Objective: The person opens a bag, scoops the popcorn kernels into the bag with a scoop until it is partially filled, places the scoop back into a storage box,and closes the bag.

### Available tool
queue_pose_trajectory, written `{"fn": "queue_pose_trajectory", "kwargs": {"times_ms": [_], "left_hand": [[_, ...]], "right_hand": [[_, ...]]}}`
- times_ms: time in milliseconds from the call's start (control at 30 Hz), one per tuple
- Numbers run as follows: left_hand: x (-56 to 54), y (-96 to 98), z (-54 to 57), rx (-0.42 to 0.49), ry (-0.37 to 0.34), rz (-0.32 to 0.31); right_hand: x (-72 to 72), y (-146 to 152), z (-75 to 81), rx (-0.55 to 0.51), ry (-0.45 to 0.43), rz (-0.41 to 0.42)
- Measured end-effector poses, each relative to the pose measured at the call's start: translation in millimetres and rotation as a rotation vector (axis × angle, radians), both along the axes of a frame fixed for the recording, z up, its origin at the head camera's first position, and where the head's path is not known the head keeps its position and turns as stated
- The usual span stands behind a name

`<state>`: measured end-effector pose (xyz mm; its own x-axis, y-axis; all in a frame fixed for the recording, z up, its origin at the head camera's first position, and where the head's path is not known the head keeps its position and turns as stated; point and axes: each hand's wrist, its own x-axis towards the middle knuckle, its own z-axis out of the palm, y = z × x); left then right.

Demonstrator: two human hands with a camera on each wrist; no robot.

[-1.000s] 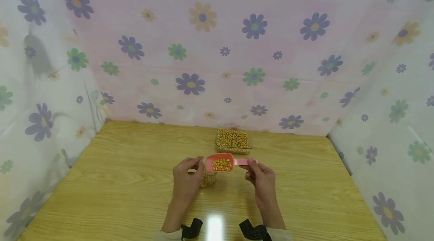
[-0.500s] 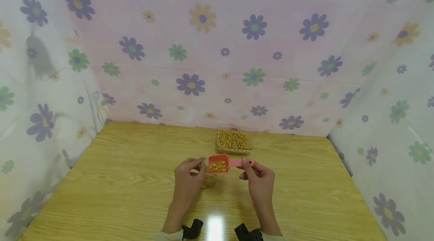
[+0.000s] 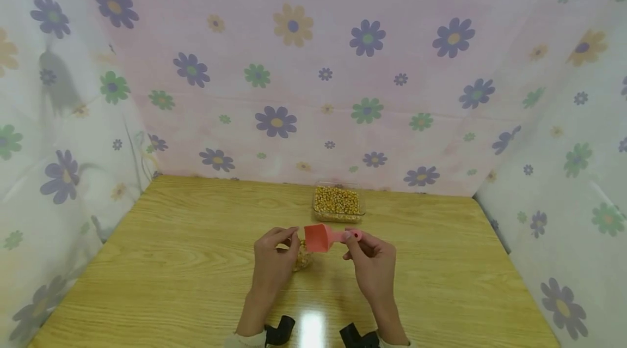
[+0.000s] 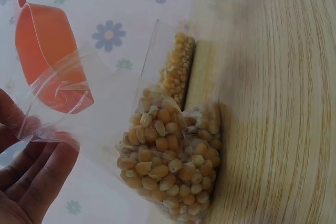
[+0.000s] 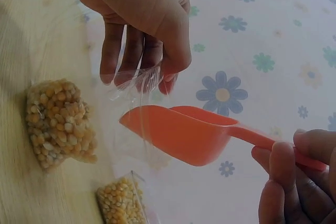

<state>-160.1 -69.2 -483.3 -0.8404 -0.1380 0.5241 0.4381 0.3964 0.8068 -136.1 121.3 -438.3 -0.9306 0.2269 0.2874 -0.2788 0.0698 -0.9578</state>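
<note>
My left hand (image 3: 275, 261) pinches the top edge of a clear plastic bag (image 4: 100, 114) between thumb and fingers. Corn kernels (image 4: 163, 156) fill the bag's lower part, which stands on the table. In my right hand (image 3: 374, 263) is the handle of a pink-orange scoop (image 3: 317, 238), gripped by thumb and fingers. The scoop's front end lies inside the bag's mouth, as the right wrist view shows, tilted toward the left hand. No kernels show in the scoop in the head view.
A clear rectangular glass container (image 3: 338, 217) of corn kernels stands behind the hands, near the table's back edge. The wood-grain table (image 3: 196, 250) meets flowered cloth (image 3: 323, 75) at the back and on both sides.
My right hand has moved slightly left and tipped the scoop toward the bag. Kernels seen in the scoop before are gone from it now. The left hand has hardly moved.
</note>
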Motion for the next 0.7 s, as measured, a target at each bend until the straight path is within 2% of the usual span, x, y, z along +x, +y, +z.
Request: {"fn": "queue_pose_trajectory", "kwargs": {"times_ms": [167,433,700], "left_hand": [[-1.2,-2.3,-0.5,0.025,0.000,-0.012],[-1.9,-1.1,-0.3,0.039,0.012,-0.014],[-0.3,-1.1,0.1,0.060,-0.003,-0.020]], "right_hand": [[-2.1,1,-1.5,0.002,0.016,-0.022],[-3.5,10,-1.6,-0.028,-0.032,-0.098],[-8.1,19,-4.4,-0.124,-0.016,-0.183]]}}
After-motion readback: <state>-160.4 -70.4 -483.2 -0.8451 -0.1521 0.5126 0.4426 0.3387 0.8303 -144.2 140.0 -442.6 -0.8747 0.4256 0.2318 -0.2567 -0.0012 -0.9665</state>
